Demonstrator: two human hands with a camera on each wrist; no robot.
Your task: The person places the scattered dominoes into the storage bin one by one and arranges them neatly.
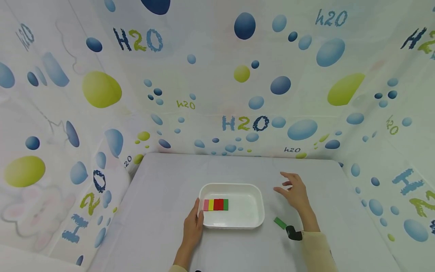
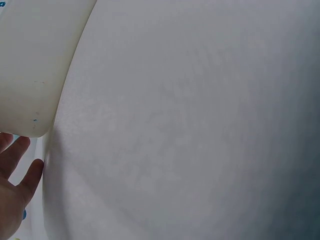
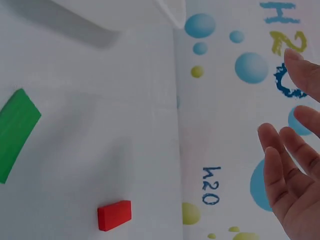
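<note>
A white rectangular tray (image 1: 238, 226) lies on the table, with a row of pink (image 1: 205, 205), yellow (image 1: 211, 205), red (image 1: 218, 204) and green blocks (image 1: 225, 204) side by side at its left end. My left hand (image 1: 193, 224) touches the tray's left side. In the left wrist view its fingers (image 2: 17, 152) reach the tray edge, spread and fairly straight. To the right of the tray, my right hand (image 1: 295, 192) is raised, holding nothing, thumb and fingers apart. Beneath that wrist, a loose green block (image 1: 280, 223) lies on the table.
A small red block (image 3: 115, 215) lies on the table in the right wrist view; I cannot make it out in the head view. A black wrist camera (image 1: 293, 233) sits at the right cuff. Patterned curtains (image 1: 210, 75) stand behind and beside the white-covered table (image 1: 163, 181).
</note>
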